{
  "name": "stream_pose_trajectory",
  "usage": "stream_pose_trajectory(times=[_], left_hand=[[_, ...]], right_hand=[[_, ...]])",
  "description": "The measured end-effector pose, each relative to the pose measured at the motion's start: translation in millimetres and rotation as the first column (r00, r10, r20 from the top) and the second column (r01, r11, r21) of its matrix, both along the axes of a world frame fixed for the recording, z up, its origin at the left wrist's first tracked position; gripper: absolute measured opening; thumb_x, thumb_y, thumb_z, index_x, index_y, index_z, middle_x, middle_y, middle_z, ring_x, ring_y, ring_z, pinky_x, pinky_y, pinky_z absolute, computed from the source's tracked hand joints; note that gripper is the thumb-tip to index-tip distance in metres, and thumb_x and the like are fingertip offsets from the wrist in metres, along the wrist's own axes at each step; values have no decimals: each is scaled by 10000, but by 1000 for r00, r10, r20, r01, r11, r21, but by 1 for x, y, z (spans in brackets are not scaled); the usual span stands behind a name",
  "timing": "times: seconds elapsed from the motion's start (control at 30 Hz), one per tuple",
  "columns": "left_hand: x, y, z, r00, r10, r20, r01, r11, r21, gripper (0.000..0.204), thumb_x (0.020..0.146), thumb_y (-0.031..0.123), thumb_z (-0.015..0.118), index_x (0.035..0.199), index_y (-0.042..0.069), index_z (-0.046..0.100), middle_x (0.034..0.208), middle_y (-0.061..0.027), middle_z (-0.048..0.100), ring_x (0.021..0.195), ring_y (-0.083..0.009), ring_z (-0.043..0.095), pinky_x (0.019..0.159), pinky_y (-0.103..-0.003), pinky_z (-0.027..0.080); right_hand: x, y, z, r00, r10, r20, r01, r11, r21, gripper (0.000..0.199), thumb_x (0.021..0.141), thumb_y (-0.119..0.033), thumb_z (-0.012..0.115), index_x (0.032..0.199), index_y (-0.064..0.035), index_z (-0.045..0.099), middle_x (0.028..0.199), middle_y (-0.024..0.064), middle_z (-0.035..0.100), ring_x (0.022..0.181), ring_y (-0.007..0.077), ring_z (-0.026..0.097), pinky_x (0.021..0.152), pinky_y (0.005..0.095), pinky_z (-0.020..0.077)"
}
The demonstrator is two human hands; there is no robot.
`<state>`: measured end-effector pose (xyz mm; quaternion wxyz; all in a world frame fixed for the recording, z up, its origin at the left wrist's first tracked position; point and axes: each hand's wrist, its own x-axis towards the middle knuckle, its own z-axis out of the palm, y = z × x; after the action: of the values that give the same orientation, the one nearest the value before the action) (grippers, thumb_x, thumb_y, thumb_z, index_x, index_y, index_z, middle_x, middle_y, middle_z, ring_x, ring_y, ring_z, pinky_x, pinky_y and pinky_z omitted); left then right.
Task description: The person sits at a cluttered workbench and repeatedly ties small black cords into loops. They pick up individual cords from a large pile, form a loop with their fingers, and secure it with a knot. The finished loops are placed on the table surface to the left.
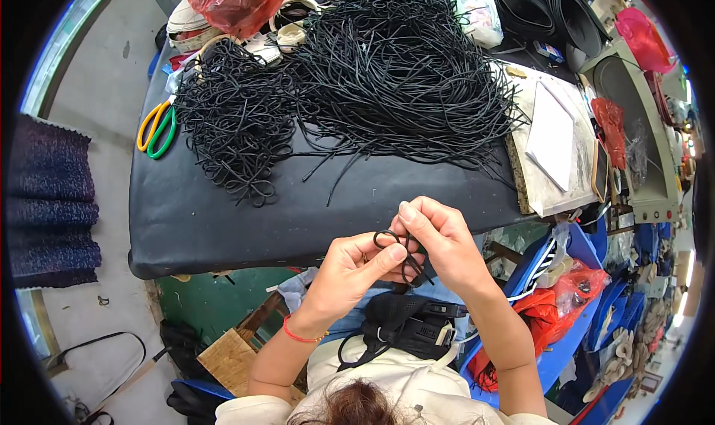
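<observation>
Black cord [409, 260] within both grips [348, 267] [445, 245]

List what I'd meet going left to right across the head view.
Dark blue cloth, scissors with yellow and green handles, pile of looped black cords, left hand, right hand, white sheet.

Looped thin black cord [410, 261] held between my left hand [354, 265] and right hand [445, 243], both bare.
I find my left thumb pressed against the cord, my right fingers on it alongside, near the edge of a smooth black-covered table [216, 231]. On that surface: a tangled heap of curled black cord loops [231, 116], a larger heap of long black cords [406, 75], yellow-and-green-handled scissors [159, 127].
</observation>
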<state>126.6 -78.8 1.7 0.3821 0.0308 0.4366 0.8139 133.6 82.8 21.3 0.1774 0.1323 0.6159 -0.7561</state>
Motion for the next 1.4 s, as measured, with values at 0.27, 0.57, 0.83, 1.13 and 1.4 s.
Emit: stream_pose_trajectory(times=[0.27,0.57,0.83,1.13,1.4], left_hand=[[3,14,-16,896,411,169,-428,901,79,156,898,107,543,1008,2,577,903,-94,623,809,-144,628,733,-270,541],[6,15,-5,974,214,-70,-220,972,-86,164,872,88,576,977,-37,585,862,-107,644,773,-160,641,714,-279,539],[4,13,-7,934,-5,-357,-128,929,-348,134,870,117,595,891,-15,596,798,-53,635,699,-77,587,631,-221,500],[-2,12,-15,971,174,-166,-199,969,-149,213,921,172,512,974,-20,587,762,-72,616,683,-116,591,632,-246,491],[-2,7,-11,976,207,-60,-214,962,-170,219,933,180,496,1022,-10,559,841,-64,608,728,-107,585,658,-237,486]], right_hand=[[27,10,-4,988,-93,-120,117,969,216,399,962,-345,388,1066,-1,559,968,75,602,886,127,570,758,266,442],[25,0,-10,915,-178,-362,256,950,181,131,881,-93,566,910,24,618,878,40,592,757,73,567,669,220,462],[24,-2,-12,820,74,-567,359,704,612,111,830,-73,611,814,23,558,776,69,549,610,106,520,538,245,422],[16,8,-6,977,-213,-19,213,977,-10,357,942,-350,454,875,-32,603,808,12,561,670,55,495,612,200,395],[20,5,-6,981,-189,-32,189,982,-21,388,945,-373,440,964,-18,595,802,11,577,718,68,527,643,210,419]])
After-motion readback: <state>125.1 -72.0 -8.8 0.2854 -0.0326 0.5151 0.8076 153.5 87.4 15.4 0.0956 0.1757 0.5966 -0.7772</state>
